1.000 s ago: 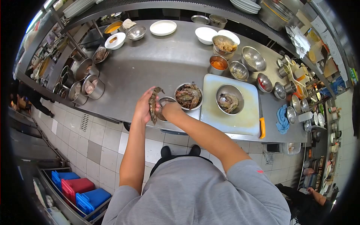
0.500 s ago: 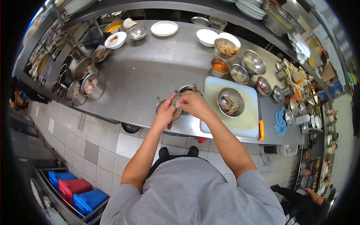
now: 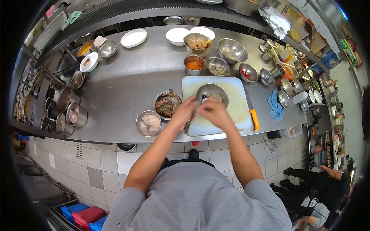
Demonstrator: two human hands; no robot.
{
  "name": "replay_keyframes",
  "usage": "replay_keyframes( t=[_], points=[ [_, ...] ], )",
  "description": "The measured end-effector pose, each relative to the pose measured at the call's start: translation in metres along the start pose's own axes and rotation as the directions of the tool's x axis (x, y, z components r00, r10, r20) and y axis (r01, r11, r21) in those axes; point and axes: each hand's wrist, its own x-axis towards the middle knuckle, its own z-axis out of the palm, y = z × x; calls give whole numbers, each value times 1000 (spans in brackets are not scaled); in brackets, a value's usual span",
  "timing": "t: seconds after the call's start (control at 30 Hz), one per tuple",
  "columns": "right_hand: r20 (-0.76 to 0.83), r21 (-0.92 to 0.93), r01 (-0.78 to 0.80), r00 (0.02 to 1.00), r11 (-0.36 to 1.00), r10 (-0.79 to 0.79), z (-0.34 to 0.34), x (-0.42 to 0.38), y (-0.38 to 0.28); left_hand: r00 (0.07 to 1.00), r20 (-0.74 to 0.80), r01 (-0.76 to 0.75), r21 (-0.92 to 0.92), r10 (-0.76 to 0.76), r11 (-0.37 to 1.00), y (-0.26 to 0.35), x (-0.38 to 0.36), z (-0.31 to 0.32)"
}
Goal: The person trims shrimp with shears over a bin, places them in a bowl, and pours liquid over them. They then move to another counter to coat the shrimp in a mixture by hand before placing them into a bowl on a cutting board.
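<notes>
My left hand [image 3: 184, 114] is closed around a prawn [image 3: 187, 126], whose dark end hangs below my fingers over the left edge of the white cutting board [image 3: 239, 100]. Right beside it, my right hand [image 3: 216, 112] is blurred, its fingers bent in a pinch; what is between them cannot be made out. Both hands are at the near rim of a steel bowl [image 3: 224, 92] on the board, with greyish prawns [image 3: 212, 96] partly hidden inside. To the left stand a bowl of whole prawns [image 3: 168, 104] and a bowl of pale pinkish paste [image 3: 151, 122] with a spoon in it.
A knife with a yellow handle [image 3: 254, 119] lies along the board's right side, near a blue cloth [image 3: 276, 106]. Behind the board are a tin of orange sauce [image 3: 194, 64] and several steel bowls. A shelf [image 3: 127, 17] spans the back. Other people [image 3: 323, 188] are at right.
Both hands have moved right, from above the left bowls to the bowl on the board, the prawn still in my left hand. The view has shifted right, uncovering the paste bowl and the whole prawns.
</notes>
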Motion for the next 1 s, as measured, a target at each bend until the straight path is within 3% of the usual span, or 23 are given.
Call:
replay_keyframes(
  t=[0.03, 0.13, 0.2, 0.23, 0.27, 0.3, 0.37, 0.4, 0.43, 0.47, 0.57, 0.7, 0.77, 0.83, 0.87, 0.9, 0.93, 1.0],
  points=[
    [-75, 55, -74, 994, 996, 78, -19, -7, -1, 999, 40, -15, 101, 11, 995, 2, 11, 13],
    [-239, 136, -199, 944, 971, 227, -60, -31, 11, 998, 24, -56, 163, 53, 985, -10, 53, 40],
    [-262, 152, -265, 918, 952, 297, -74, -48, 24, 925, 74, -356, 516, 374, 779, -34, 81, 39],
    [-289, 164, -331, 884, 929, 366, -80, -58, 31, 925, 68, -354, 514, 375, 781, -32, 78, 33],
    [-285, 161, -328, 888, 931, 362, -84, -67, 38, 883, 44, -382, 646, 467, 661, -27, 73, 15],
    [-272, 207, -371, 867, 905, 418, -85, -78, 45, 831, 37, -381, 764, 555, 520, -23, 68, -4],
    [-250, 258, -416, 843, 872, 476, -78, -96, 55, 818, -109, -186, 879, 565, 439, -19, 59, -40],
    [-203, 276, -445, 839, 852, 504, -74, -104, 58, 819, -111, -181, 880, 562, 438, -20, 55, -49],
    [-157, 291, -475, 833, 831, 531, -70, -111, 63, 817, -133, -70, 943, 561, 325, -23, 51, -55],
    [-99, 322, -466, 849, 824, 518, -63, -114, 70, 813, -153, 42, 978, 562, 205, -26, 49, -57],
    [-1, 218, -417, 904, 882, 428, -38, -106, 63, 824, -136, 99, 990, 549, 97, -41, 67, -58],
    [220, 140, -344, 925, 928, 310, 7, -82, 37, 887, -113, 112, 993, 447, 29, -42, 70, -61],
    [312, 151, -307, 917, 940, 250, 33, -68, 20, 878, -7, 78, 989, 478, -128, -47, 67, -60],
    [480, 133, -284, 857, 950, 189, 56, -54, 5, 895, 22, 44, 990, 446, -136, -42, 65, -64],
    [489, 132, -279, 853, 951, 183, 67, -49, -1, 897, 90, -30, 989, 433, -144, -39, 66, -69],
    [514, 108, -175, 852, 979, 96, 77, -43, -6, 892, 155, -101, 984, 424, -149, -35, 65, -74],
    [543, 88, -65, 840, 994, 7, 84, -38, -10, 898, 154, -134, 988, 412, -77, -32, 64, -78],
    [568, 105, -51, 823, 993, -18, 98, -34, -9, 903, 114, -131, 991, 414, 13, -32, 58, -82]
  ],
)
